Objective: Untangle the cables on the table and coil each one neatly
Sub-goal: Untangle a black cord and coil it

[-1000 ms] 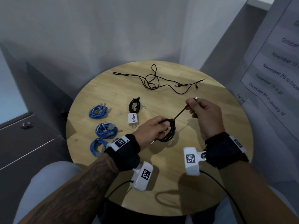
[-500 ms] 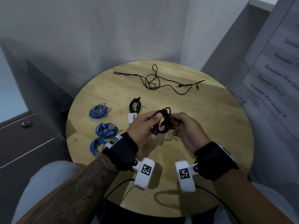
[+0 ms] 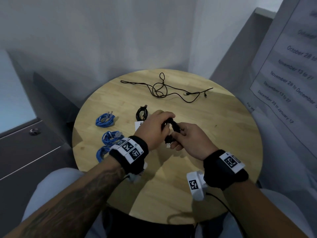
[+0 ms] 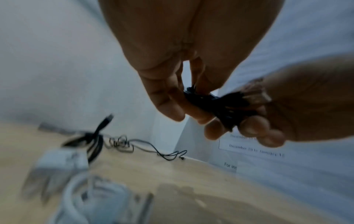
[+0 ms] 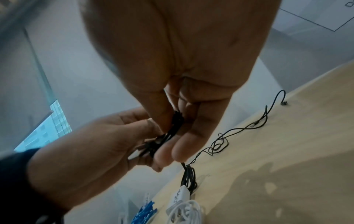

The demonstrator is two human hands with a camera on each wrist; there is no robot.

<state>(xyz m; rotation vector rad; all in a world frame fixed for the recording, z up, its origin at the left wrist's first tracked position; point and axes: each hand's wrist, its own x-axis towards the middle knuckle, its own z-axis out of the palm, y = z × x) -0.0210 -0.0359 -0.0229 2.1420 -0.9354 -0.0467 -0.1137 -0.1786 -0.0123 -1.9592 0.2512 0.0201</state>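
Black coiled cable (image 3: pixel 175 127) bunched between both hands' fingers (image 3: pixel 167 116), above table (image 3: pixel 223 134)

The light is dim and cool, coming from above; soft arm shadows fall on the round wooden table (image 3: pixel 214 143) near its front edge. Wrist views are blurred and bent at the edges.
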